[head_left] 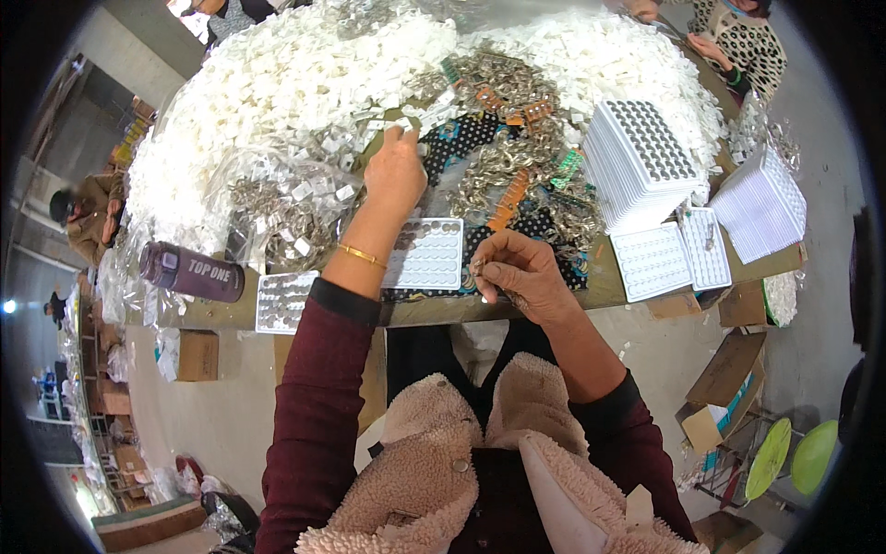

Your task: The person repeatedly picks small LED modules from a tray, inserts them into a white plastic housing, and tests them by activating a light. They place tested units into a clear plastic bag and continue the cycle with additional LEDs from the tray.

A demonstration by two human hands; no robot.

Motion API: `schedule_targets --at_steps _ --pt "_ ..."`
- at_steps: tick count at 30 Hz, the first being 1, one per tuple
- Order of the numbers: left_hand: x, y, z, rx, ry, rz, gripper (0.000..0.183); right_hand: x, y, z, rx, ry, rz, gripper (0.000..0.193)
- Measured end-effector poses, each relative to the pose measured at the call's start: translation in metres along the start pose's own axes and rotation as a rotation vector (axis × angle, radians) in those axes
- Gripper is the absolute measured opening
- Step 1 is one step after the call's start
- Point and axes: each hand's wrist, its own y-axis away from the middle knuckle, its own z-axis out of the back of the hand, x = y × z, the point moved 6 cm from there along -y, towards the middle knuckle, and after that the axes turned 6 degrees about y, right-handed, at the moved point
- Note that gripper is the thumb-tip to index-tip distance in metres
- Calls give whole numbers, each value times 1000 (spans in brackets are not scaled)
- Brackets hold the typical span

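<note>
My left hand (395, 174) reaches over the table with its fingertips closed together at a small white plastic piece (404, 123), by the near edge of a big white pile. Close to the table's front edge, my right hand (528, 277) pinches something small, mostly covered by the fingers; a white bit shows below them. Beneath my left wrist lies a white tray with round wells (434, 261), its far rows filled with grey round parts. Right of it, a heap of small shiny metal parts (517, 148) spreads over a black polka-dot cloth (466, 134).
Another tray (284, 302) and a purple bottle (192, 271) stand at left, near a clear bag (245, 185) of parts. At right are tray stacks (637, 175) (764, 208) and two single trays (650, 262) (705, 263). Other people (738, 42) (92, 212) sit around. Cardboard boxes (724, 388) flank me.
</note>
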Motion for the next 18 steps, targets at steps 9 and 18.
schedule_targets --at_steps 9,18 --pt "-45 84 47 183 686 -34 21 4 3 14 -219 72 146 17" --pt "-50 141 43 501 1062 240 29 34 6 -27 -98 805 272 12"
